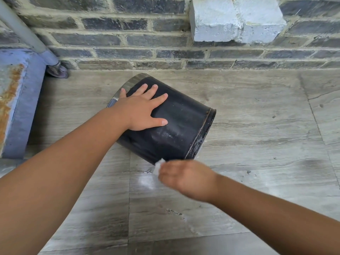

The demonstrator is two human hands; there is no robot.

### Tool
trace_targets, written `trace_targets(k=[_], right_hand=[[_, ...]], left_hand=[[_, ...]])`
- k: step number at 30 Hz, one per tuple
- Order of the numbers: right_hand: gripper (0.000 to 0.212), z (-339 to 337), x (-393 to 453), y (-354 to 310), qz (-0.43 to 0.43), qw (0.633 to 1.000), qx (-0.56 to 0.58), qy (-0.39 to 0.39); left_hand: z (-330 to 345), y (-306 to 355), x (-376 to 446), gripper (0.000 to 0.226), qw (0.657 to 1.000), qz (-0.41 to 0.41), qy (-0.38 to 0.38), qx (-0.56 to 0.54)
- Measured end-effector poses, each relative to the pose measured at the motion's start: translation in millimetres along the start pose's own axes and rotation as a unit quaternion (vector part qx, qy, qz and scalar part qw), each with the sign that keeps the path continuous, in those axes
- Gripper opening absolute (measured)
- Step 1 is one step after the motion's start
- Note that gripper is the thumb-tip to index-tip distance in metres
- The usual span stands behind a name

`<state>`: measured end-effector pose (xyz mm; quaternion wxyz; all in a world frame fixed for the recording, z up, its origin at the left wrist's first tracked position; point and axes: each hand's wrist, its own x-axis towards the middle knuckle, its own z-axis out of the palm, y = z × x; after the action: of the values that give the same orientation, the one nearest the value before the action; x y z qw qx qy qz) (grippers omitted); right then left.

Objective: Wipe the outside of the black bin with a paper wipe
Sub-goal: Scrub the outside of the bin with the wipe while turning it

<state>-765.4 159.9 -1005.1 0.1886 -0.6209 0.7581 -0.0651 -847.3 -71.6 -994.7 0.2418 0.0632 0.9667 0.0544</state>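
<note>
The black bin [176, 126] lies on its side on the floor, its silver rim toward the wall at the upper left and its scuffed base facing right. My left hand [141, 109] rests flat on the bin's upper side with the fingers spread. My right hand [184, 176] is blurred, just below the bin's near lower edge, with its fingers closed on a small white paper wipe [157, 167]. The wipe sticks out to the left of the fingers and touches or nearly touches the bin's lower edge.
Grey wood-look floor tiles [257, 126] run all around the bin. A dark brick wall [147, 43] stands close behind it, with a white painted block [235, 19] at the top right. A blue, rusty ledge [16, 100] and a grey pipe [36, 39] stand at the left.
</note>
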Motion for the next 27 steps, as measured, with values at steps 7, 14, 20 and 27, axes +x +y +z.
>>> trace_targets(k=[7, 14, 20, 27], right_hand=[[0.037, -26, -39, 21, 0.092, 0.952, 0.113, 0.269], [0.046, -32, -52, 65, 0.284, 0.907, 0.09, 0.297], [0.046, -7, -53, 28, 0.096, 0.967, 0.015, 0.235], [0.028, 50, -58, -20, -0.006, 0.999, -0.02, -0.037]], left_hand=[[-3, 2, 2, 0.086, 1.0, -0.007, -0.007, 0.017], [-10, 6, 4, 0.086, 0.999, -0.021, -0.017, 0.024], [-10, 9, 2, 0.088, 0.999, -0.029, -0.023, 0.03], [-13, 9, 6, 0.089, 0.999, -0.031, -0.033, 0.03]])
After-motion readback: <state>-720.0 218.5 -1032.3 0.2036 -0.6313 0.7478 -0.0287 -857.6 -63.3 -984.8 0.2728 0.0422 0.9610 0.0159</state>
